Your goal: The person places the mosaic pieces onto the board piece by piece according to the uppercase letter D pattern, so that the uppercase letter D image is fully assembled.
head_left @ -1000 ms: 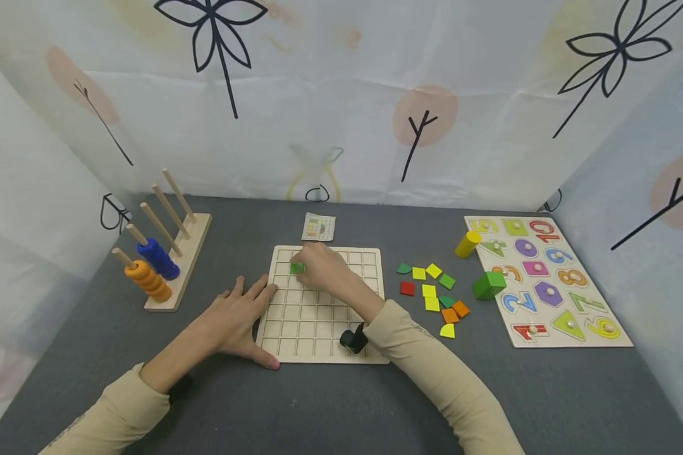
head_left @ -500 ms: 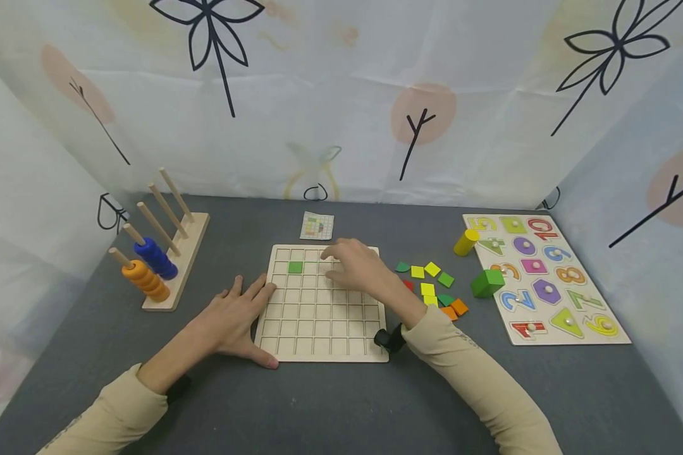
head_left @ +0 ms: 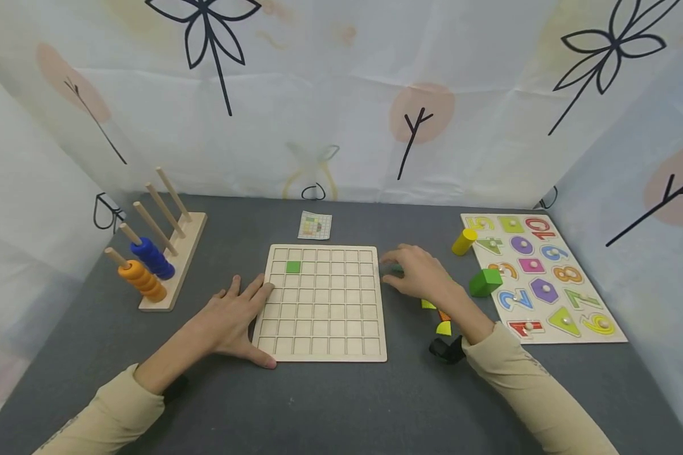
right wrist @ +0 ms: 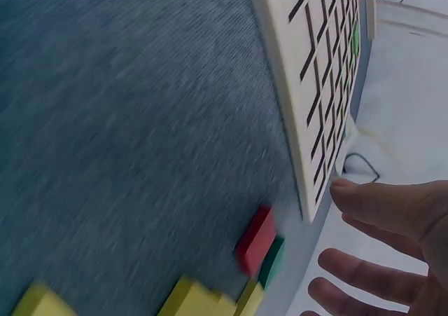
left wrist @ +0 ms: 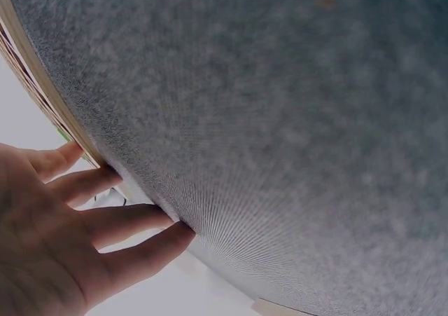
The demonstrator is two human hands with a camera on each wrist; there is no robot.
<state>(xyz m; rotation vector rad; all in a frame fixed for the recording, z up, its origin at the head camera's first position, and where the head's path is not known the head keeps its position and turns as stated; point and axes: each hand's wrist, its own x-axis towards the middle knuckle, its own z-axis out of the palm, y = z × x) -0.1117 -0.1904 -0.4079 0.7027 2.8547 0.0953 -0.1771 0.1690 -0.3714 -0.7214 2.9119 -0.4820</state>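
A pale wooden grid board (head_left: 321,313) lies in the middle of the table, with one green square tile (head_left: 293,267) in a cell of its upper left part. My left hand (head_left: 233,322) rests at the board's left edge, fingers spread and thumb at the near corner. In the left wrist view, its fingertips (left wrist: 78,148) touch the board's side. My right hand (head_left: 418,273) hovers over the loose tiles right of the board, holding nothing. In the right wrist view, its fingers are apart, near a red tile (right wrist: 257,240) and a dark green tile (right wrist: 271,261).
Yellow tiles (head_left: 444,328) lie under the right wrist. A yellow cylinder (head_left: 464,242) and green block (head_left: 486,282) stand beside a number puzzle board (head_left: 589,332). On the left is a peg stand (head_left: 193,243) with orange and blue rings. A small pattern card (head_left: 315,225) lies behind the grid.
My right hand has let go of the green tile, which stays in the grid, and has moved right off the board to the loose tiles. My left hand has stayed at the board's edge.
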